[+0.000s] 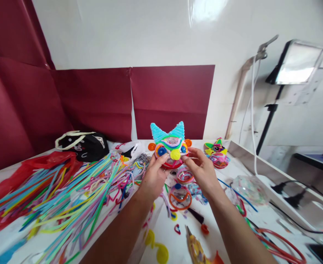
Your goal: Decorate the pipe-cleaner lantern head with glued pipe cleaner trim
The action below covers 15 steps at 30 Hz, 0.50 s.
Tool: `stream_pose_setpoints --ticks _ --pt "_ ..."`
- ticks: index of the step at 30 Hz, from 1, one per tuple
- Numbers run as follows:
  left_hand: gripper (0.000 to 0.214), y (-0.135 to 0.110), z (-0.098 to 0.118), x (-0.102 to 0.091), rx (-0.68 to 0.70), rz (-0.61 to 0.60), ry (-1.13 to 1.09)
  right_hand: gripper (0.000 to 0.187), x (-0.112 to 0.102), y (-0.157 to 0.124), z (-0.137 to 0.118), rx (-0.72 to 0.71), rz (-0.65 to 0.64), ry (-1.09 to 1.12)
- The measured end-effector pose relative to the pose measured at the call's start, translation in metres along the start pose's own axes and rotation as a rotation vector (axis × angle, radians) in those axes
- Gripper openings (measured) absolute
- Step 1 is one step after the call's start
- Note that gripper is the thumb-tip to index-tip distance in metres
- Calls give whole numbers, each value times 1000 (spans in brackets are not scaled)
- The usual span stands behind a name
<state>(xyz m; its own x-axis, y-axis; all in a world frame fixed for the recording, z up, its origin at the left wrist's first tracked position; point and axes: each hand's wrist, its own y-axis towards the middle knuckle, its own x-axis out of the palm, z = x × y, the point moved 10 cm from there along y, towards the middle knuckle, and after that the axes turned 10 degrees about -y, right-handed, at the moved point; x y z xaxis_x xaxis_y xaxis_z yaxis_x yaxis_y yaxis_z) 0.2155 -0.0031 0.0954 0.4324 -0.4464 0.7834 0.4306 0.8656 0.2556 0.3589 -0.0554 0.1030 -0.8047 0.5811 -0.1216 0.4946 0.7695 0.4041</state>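
A lion-dance-like animal head made of pipe cleaners [170, 145] is held up over the table in both hands. It has pointed light-blue ears, blue round eyes, a yellow round nose and orange discs at its sides. My left hand [155, 176] grips its lower left side, thumb in front. My right hand [201, 168] holds its lower right side with thumb and fingers. Below it on the table lie clear round pieces edged with pipe cleaner [180, 198]. Coiled yellow discs [161, 253] and a yellow tool with a pointed dark tip [195, 249] are nearer to me.
Many loose pipe cleaners [76, 201] spread over the left, partly on a red plastic bag [40, 167]. A black bag [85, 146] stands behind them. At the back right sits another colourful pipe-cleaner piece [217, 154]. Cables and a power strip [286, 194] run along the right edge.
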Motion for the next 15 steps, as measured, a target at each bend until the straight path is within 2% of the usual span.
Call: stream_pose_setpoints --ticks 4,10,15 --pt "59 0 4 6 -26 -59 -29 58 -4 1 0 28 17 58" --pt "54 1 7 1 -6 -7 -36 57 -11 -1 -9 12 67 122" --pt "52 0 8 4 12 -21 -39 56 -16 -4 -16 -3 109 148"
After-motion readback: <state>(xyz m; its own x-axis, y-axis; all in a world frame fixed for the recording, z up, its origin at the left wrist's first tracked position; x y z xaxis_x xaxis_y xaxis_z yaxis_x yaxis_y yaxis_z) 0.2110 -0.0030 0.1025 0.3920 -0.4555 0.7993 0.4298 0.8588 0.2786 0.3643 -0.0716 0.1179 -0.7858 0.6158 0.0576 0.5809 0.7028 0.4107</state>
